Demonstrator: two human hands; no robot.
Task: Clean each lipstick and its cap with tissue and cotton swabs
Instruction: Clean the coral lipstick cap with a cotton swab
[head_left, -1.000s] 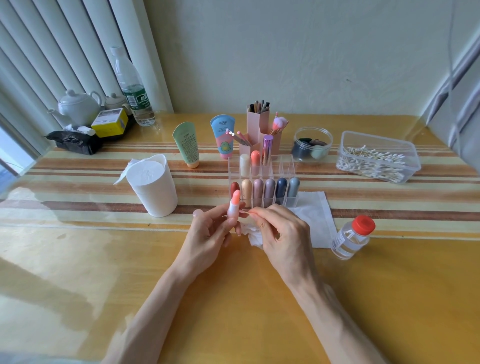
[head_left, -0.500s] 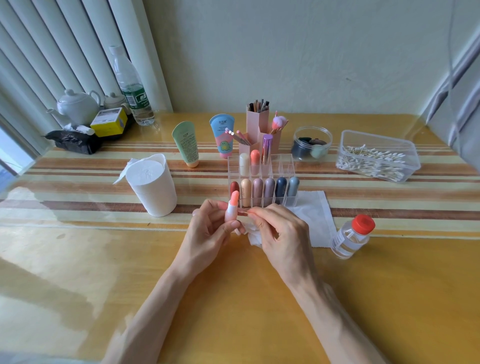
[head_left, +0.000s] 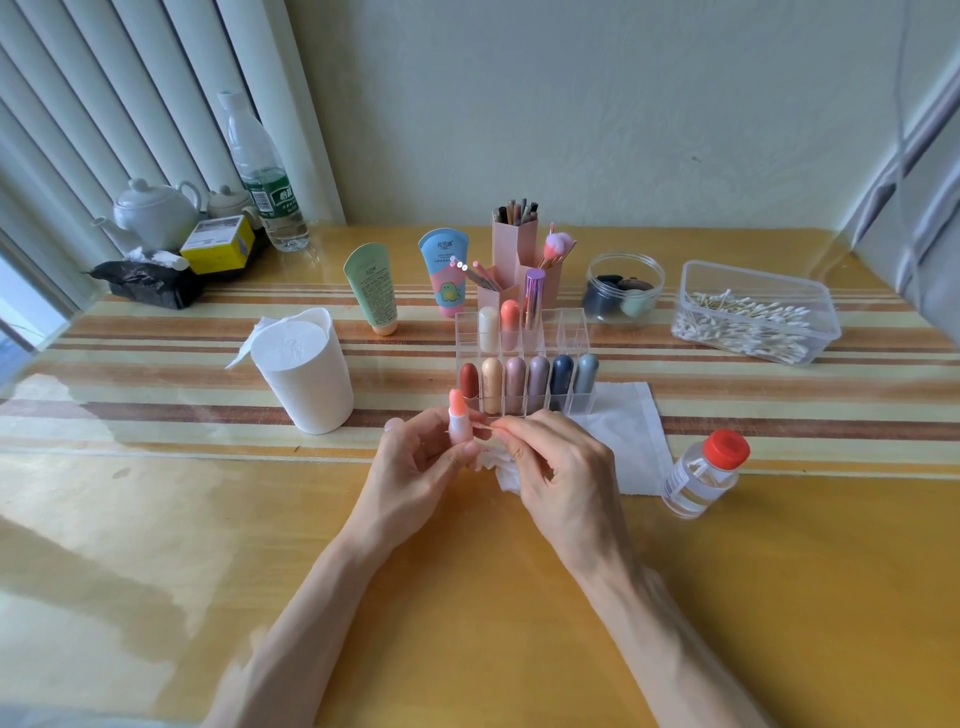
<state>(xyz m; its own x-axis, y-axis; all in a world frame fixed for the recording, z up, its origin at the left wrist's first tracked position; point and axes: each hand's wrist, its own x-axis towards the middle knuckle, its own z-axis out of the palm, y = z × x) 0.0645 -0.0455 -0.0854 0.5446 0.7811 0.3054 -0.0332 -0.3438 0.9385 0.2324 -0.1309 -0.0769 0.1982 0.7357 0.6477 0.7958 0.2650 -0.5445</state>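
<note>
My left hand holds a small pale pink lipstick upright, its orange tip up. My right hand pinches a cotton swab whose tip touches the side of the lipstick. A crumpled white tissue shows under my right fingers. Behind my hands stands a clear acrylic organiser with several capped lipsticks in two rows. A flat white tissue lies under its right corner.
A white tissue roll cup stands at the left. A red-capped clear bottle stands at the right. A clear box of cotton swabs, a jar, pink brush holders, two tubes, a water bottle and a teapot stand further back.
My left hand has shifted the lipstick slightly to the left and down. My right hand still holds the swab against it.
</note>
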